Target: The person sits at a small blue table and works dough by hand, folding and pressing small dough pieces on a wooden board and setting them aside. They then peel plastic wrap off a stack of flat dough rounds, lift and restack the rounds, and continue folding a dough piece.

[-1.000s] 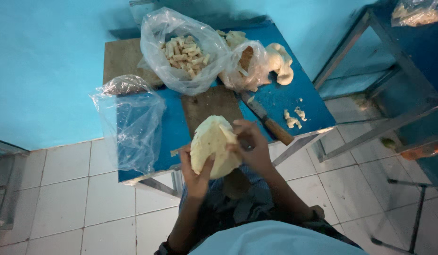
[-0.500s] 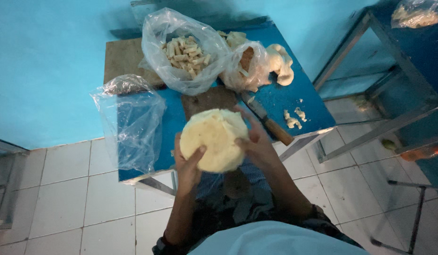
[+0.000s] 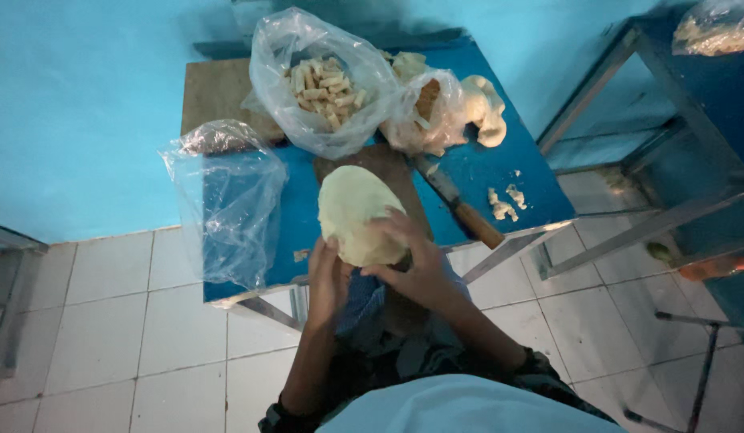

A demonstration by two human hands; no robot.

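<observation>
Head view, looking down. Both hands held a pale, rounded, peeled piece of produce (image 3: 356, 210), cream-yellow and smooth, over the near edge of the blue tabletop (image 3: 484, 172). The left hand (image 3: 328, 277) gripped it from below on its left side, fingers curled up against the lower surface; grip clenched on the piece. The right hand (image 3: 416, 261) wrapped the lower right side, fingertips (image 3: 388, 220) spread across the front face; grip likewise grasping the piece. The piece was lifted, not resting on the tabletop, and it covered the near end of a brown wooden cutting board (image 3: 388, 164). A knife with a wooden handle (image 3: 462, 207) lay on the tabletop just right of the board, blade pointing away from the person. Small pale scraps (image 3: 504, 202) lay right of the knife. At the far side sat an open clear plastic bag of pale cut sticks (image 3: 324, 84); beside it on the right, a second clear bag (image 3: 428, 112) held pale and brownish trimmings, with a pale curled peel (image 3: 484, 108) next to it. A nearly empty clear bag (image 3: 227, 196) hung over the tabletop's left edge. A metal-framed blue table (image 3: 668, 120) stood well apart to the right. The floor was white tile (image 3: 115, 321); the wall behind was turquoise (image 3: 83, 96).
</observation>
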